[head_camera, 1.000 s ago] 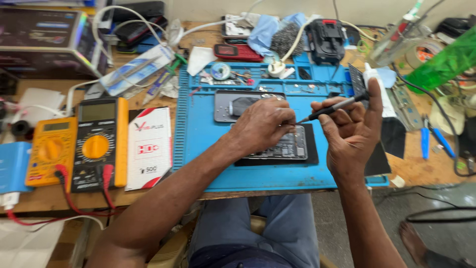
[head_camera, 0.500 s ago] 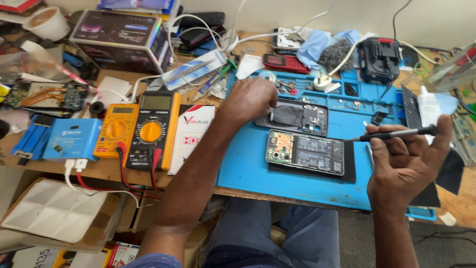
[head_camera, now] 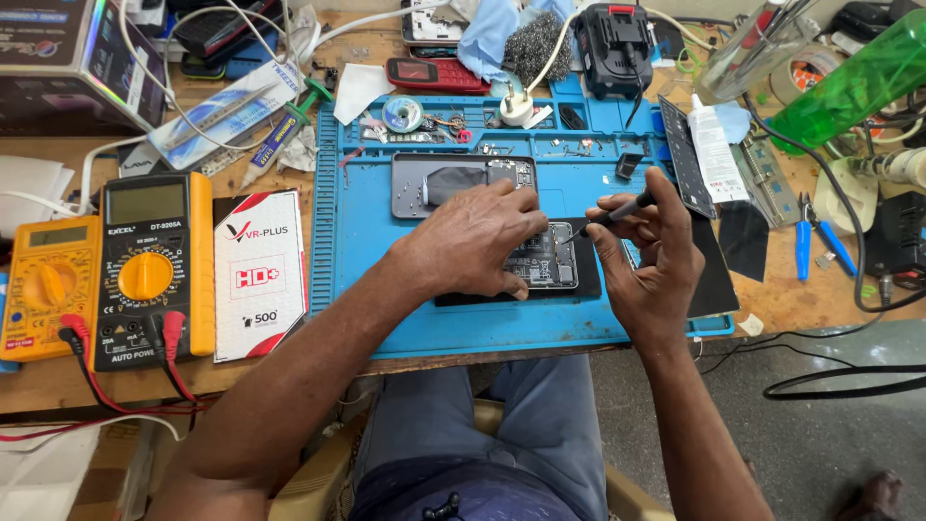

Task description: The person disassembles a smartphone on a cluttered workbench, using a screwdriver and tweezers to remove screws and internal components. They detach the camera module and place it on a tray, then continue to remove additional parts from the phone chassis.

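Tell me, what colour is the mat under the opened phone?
The work mat is bright blue, clearest in the head view, beneath the opened phone.

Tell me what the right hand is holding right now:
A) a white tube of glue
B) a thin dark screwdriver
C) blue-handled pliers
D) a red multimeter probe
B: the right hand pinches a thin dark screwdriver, its tip pointed at the opened phone that the left hand steadies on the blue mat.

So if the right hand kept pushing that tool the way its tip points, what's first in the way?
Most likely the opened phone; the right hand aims the screwdriver down-left at it, beside the left hand. Depth is unclear.
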